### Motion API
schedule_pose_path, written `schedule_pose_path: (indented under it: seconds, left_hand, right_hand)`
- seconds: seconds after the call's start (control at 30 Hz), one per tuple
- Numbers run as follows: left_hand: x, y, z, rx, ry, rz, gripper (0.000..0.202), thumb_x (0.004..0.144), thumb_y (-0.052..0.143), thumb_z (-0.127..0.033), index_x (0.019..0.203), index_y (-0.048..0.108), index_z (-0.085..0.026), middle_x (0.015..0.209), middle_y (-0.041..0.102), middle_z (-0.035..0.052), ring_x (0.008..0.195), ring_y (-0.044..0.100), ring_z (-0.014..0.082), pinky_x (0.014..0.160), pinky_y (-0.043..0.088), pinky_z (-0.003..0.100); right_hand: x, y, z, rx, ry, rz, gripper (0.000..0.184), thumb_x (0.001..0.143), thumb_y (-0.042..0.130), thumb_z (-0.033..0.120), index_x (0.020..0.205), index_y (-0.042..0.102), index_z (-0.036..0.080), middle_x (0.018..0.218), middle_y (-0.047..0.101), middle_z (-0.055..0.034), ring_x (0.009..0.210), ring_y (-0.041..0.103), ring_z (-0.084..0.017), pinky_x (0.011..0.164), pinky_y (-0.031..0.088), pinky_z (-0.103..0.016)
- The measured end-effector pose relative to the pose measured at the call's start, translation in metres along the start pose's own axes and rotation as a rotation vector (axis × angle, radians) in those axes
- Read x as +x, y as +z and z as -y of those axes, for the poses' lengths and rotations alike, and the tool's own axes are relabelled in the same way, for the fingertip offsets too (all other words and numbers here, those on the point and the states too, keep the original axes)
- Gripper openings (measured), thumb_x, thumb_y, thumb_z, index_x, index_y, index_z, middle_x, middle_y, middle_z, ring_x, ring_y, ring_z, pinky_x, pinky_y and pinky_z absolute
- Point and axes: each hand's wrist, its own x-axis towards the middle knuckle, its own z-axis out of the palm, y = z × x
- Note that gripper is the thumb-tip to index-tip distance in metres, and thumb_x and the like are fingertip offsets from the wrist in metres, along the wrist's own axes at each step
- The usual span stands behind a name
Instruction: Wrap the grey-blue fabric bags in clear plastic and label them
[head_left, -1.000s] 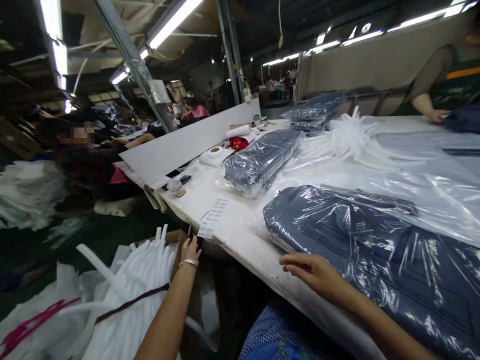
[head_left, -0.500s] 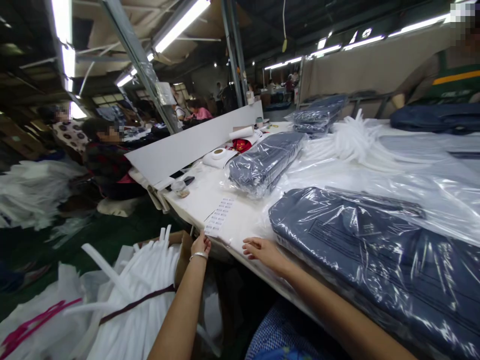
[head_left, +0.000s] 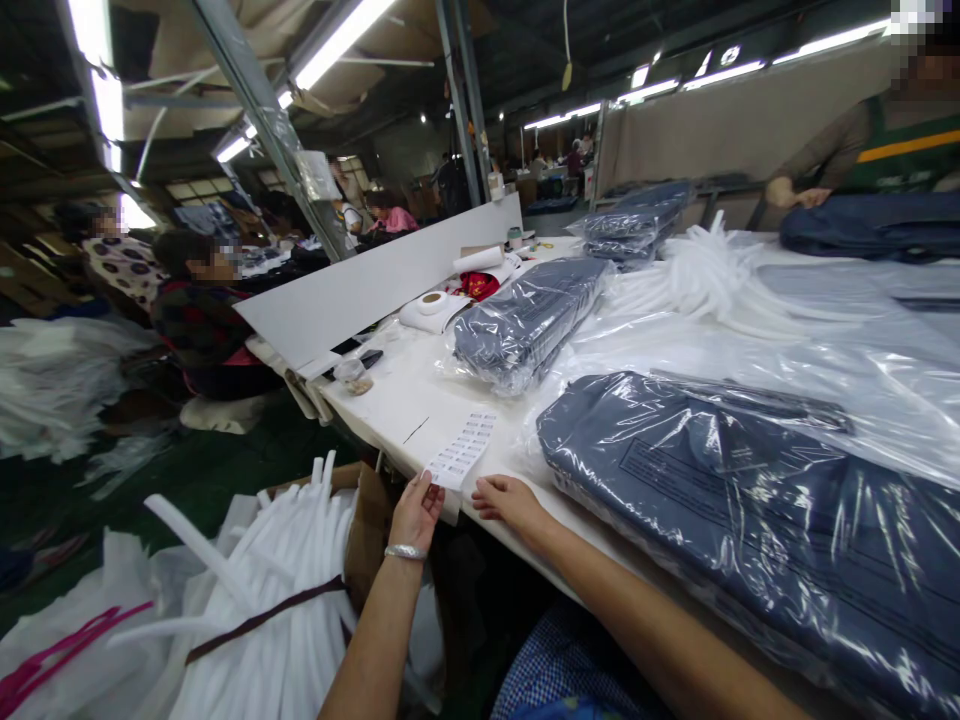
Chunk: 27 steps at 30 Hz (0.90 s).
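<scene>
My left hand (head_left: 418, 513) pinches the near left corner of a white sheet of barcode labels (head_left: 466, 446) between thumb and fingers. The sheet is a narrow strip with rows of small printed labels, tilted up a little over the table's near edge. Close by its near right corner, my right hand (head_left: 506, 500) has loosely bent fingers and holds nothing that I can see. To the right of that hand lies a large dark blue padded item in clear plastic wrap (head_left: 720, 480).
A smaller wrapped bundle (head_left: 529, 318) lies farther back on the white table (head_left: 390, 405). Behind are a label roll (head_left: 433, 303) and a small plastic tub (head_left: 352, 378). Below left, white foam tubes (head_left: 262, 590) fill a cardboard box (head_left: 369, 530). A co-worker (head_left: 862, 150) stands across the table.
My left hand has drawn the label sheet to the right and lifted its near end off the table. My right hand has shifted slightly left, with fingers more bent.
</scene>
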Motion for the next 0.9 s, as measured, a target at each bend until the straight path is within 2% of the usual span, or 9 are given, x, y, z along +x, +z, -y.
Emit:
schedule_pose_path:
  seconds: [0.07, 0.2, 0.33, 0.43, 0.5, 0.67, 0.8, 0.9]
  left_hand:
    - [-0.013, 0.004, 0.004, 0.014, 0.024, 0.029, 0.012, 0.082, 0.068, -0.015, 0.093, 0.064, -0.017, 0.083, 0.070, 0.0014, 0.067, 0.064, 0.0074, 0.066, 0.054, 0.020]
    - [-0.028, 0.012, 0.011, 0.106, 0.082, 0.100, 0.030, 0.077, 0.075, -0.021, 0.105, 0.064, -0.019, 0.092, 0.071, 0.0039, 0.072, 0.065, 0.0097, 0.069, 0.055, 0.023]
    - [-0.031, 0.011, 0.015, 0.262, 0.202, 0.143, 0.042, 0.079, 0.071, -0.045, 0.112, 0.065, -0.020, 0.108, 0.069, 0.0082, 0.088, 0.065, 0.0161, 0.073, 0.054, 0.026]
    - [-0.029, 0.006, 0.015, 0.395, 0.336, 0.117, 0.042, 0.083, 0.061, -0.054, 0.106, 0.069, -0.020, 0.115, 0.066, 0.0094, 0.104, 0.061, 0.0208, 0.079, 0.052, 0.027]
    - [-0.030, 0.003, 0.014, 0.479, 0.424, 0.104, 0.040, 0.084, 0.059, -0.053, 0.103, 0.070, -0.019, 0.117, 0.066, 0.0097, 0.108, 0.059, 0.0228, 0.086, 0.051, 0.030]
    - [-0.045, 0.005, 0.013, 0.668, 0.653, 0.084, 0.042, 0.078, 0.071, -0.040, 0.116, 0.064, -0.024, 0.120, 0.064, 0.0076, 0.109, 0.057, 0.0241, 0.093, 0.047, 0.033]
    - [-0.056, 0.012, 0.015, 0.796, 0.716, 0.154, 0.039, 0.075, 0.074, -0.033, 0.113, 0.068, -0.028, 0.108, 0.069, 0.0054, 0.095, 0.060, 0.0245, 0.094, 0.045, 0.036]
    - [-0.058, 0.013, 0.016, 0.860, 0.768, 0.165, 0.045, 0.072, 0.076, -0.032, 0.116, 0.067, -0.028, 0.106, 0.070, 0.0061, 0.099, 0.058, 0.0274, 0.099, 0.042, 0.039]
  right_hand:
    - [-0.007, 0.003, 0.002, 0.014, -0.008, -0.010, 0.034, 0.078, 0.068, 0.049, 0.089, 0.069, 0.017, 0.086, 0.070, -0.0061, 0.080, 0.064, -0.019, 0.068, 0.052, -0.029]
    - [-0.017, 0.006, 0.007, 0.066, -0.024, -0.039, 0.033, 0.073, 0.074, 0.048, 0.089, 0.071, 0.020, 0.083, 0.068, -0.0014, 0.076, 0.057, -0.015, 0.064, 0.045, -0.024]
    - [-0.014, 0.004, 0.010, 0.175, 0.080, -0.061, 0.030, 0.071, 0.075, 0.043, 0.082, 0.070, 0.015, 0.072, 0.063, -0.0016, 0.064, 0.052, -0.011, 0.055, 0.040, -0.021]
    - [-0.012, 0.000, 0.008, 0.252, 0.137, -0.064, 0.027, 0.070, 0.076, 0.039, 0.081, 0.069, 0.015, 0.071, 0.061, -0.0018, 0.060, 0.049, -0.010, 0.049, 0.036, -0.020]
    - [-0.011, -0.002, 0.006, 0.288, 0.149, -0.071, 0.025, 0.069, 0.077, 0.037, 0.080, 0.068, 0.016, 0.071, 0.061, -0.0017, 0.057, 0.047, -0.009, 0.046, 0.032, -0.019]
    - [-0.012, -0.002, 0.005, 0.337, 0.136, -0.079, 0.019, 0.066, 0.076, 0.028, 0.076, 0.067, 0.015, 0.071, 0.062, -0.0013, 0.053, 0.041, -0.007, 0.042, 0.023, -0.019]
    - [-0.013, -0.002, 0.007, 0.366, 0.155, -0.046, 0.020, 0.064, 0.072, 0.023, 0.082, 0.067, 0.015, 0.069, 0.061, -0.0003, 0.051, 0.039, -0.006, 0.041, 0.019, -0.019]
    - [-0.014, -0.002, 0.007, 0.389, 0.165, -0.041, 0.021, 0.067, 0.068, 0.025, 0.086, 0.065, 0.015, 0.065, 0.056, 0.0016, 0.048, 0.039, -0.006, 0.041, 0.018, -0.018]
